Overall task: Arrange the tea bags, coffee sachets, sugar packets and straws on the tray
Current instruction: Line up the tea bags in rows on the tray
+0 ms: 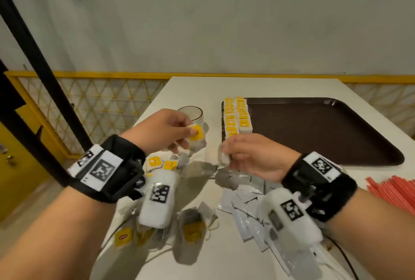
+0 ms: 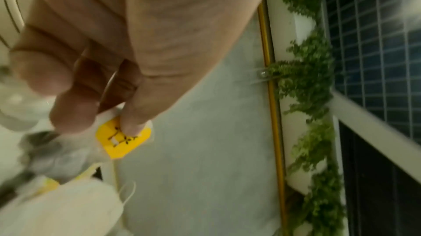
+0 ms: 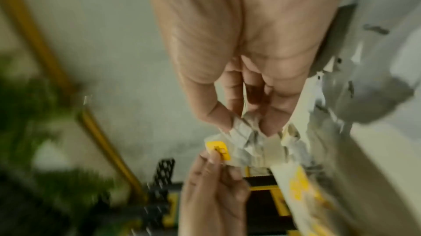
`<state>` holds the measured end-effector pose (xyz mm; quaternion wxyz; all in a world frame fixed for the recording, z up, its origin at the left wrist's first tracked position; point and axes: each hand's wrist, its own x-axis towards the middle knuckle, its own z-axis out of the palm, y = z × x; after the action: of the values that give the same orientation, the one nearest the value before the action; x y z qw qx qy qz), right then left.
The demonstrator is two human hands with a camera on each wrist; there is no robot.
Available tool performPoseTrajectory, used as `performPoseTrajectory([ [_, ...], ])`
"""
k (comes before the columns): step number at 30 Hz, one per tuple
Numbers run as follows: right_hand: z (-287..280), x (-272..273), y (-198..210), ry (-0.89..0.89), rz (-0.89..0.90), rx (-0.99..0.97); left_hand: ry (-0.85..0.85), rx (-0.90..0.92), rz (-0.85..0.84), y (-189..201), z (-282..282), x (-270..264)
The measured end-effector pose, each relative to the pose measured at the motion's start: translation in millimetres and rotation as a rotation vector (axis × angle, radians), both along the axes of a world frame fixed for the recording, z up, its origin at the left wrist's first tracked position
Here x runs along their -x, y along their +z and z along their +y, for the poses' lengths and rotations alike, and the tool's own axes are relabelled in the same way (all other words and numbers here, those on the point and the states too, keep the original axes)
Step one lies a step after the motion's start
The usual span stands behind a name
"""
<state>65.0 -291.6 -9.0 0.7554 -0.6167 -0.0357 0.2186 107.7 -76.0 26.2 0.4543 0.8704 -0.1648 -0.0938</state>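
Note:
My left hand (image 1: 179,135) pinches the yellow tag (image 1: 196,134) of a tea bag above the table; the same tag (image 2: 123,138) shows under my thumb in the left wrist view. My right hand (image 1: 226,151) pinches the white pouch of a tea bag (image 1: 221,156) just left of the tray; the crumpled pouch (image 3: 257,142) and yellow tag (image 3: 218,149) appear in the right wrist view. A dark brown tray (image 1: 325,131) holds two rows of tea bags (image 1: 237,117) along its left edge. Loose tea bags (image 1: 190,228) and white sachets (image 1: 244,203) lie near me.
A white cup (image 1: 192,114) stands left of the tray. Red straws (image 1: 395,192) lie at the right table edge. A yellow mesh fence (image 1: 94,104) and a black pole (image 1: 33,59) are to the left. Most of the tray is bare.

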Motion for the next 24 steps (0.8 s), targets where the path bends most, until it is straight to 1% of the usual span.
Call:
performPoseTrajectory([
  [2,-9.8,2.8,-2.9,-0.069,0.15,-0.279,0.025,0.163,0.029,-5.9,-22.5,1.6],
  [4,-15.9,5.5,-6.9,-0.158,0.236,-0.48,0.056,0.339,0.069,-14.2,-45.5,1.1],
  [6,-19.5,7.4,-11.0,-0.222,0.25,-0.597,0.114,0.466,0.101,-24.0,-65.1,0.4],
  [8,-23.9,8.7,-13.8,-0.244,0.233,-0.654,0.155,0.552,0.124,-31.5,-81.8,0.6],
  [10,-28.8,8.9,-13.5,-0.253,0.22,-0.683,0.188,0.622,0.158,-38.0,-93.7,2.0],
  [13,-35.1,8.9,-12.4,-0.288,0.208,-0.653,0.184,0.684,0.175,-46.2,-102.3,3.7],
  [17,-41.1,7.4,-18.5,-0.377,0.188,-0.626,0.192,0.703,0.125,-54.4,-100.9,4.8],
  [21,-43.6,11.5,-17.7,-0.472,0.135,-0.553,0.217,0.74,0.104,-61.9,-95.0,4.5],
  [24,-44.5,13.5,-18.1,-0.48,0.121,-0.464,0.206,0.719,0.055,-64.8,-95.0,6.5],
])
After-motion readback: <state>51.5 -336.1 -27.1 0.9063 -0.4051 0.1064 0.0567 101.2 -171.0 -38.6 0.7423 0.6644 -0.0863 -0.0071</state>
